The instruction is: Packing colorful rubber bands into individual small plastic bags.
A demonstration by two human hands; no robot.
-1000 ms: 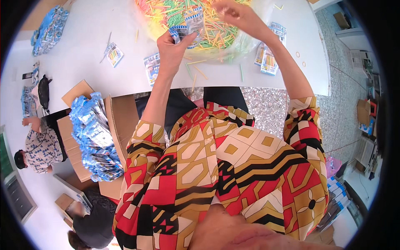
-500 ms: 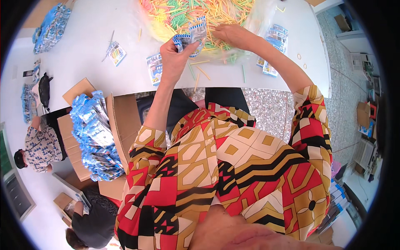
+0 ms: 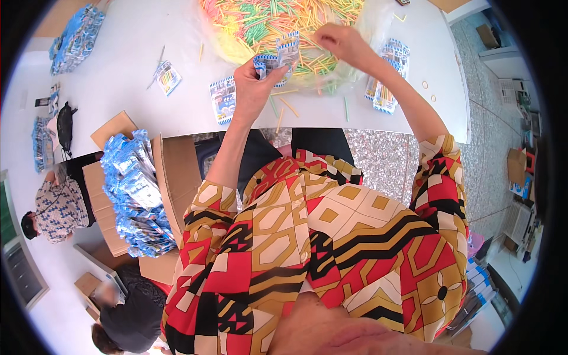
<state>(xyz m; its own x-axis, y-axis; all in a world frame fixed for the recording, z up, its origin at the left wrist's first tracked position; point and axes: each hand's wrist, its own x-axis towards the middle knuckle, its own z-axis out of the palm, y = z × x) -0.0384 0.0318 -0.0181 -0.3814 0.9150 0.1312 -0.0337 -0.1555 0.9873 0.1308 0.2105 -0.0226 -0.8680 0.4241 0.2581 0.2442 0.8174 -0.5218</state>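
Note:
My left hand (image 3: pixel 253 92) is closed on a small blue-and-white plastic packet (image 3: pixel 288 48), held upright at the near edge of a heap of thin coloured sticks (image 3: pixel 278 21). A blue-edged fold shows by its fingers; whether it belongs to a second packet I cannot tell. My right hand (image 3: pixel 348 46) hovers over the right side of the heap with its fingers curled together. What they hold, if anything, is hidden. Similar packets lie on the table, one (image 3: pixel 223 100) beside my left hand and several (image 3: pixel 395 56) under my right forearm.
Clear plastic sheeting (image 3: pixel 374 23) lies around the sticks on the white table (image 3: pixel 142 106). A cardboard box (image 3: pixel 177 177) full of blue packets (image 3: pixel 136 189) stands at my left. More packets (image 3: pixel 77 38) are piled far left. Two people (image 3: pixel 62 204) are off to the left.
My right hand has lifted from the sticks and shifted slightly right, its fingers now drawn together. The left hand still holds the packet in nearly the same place.

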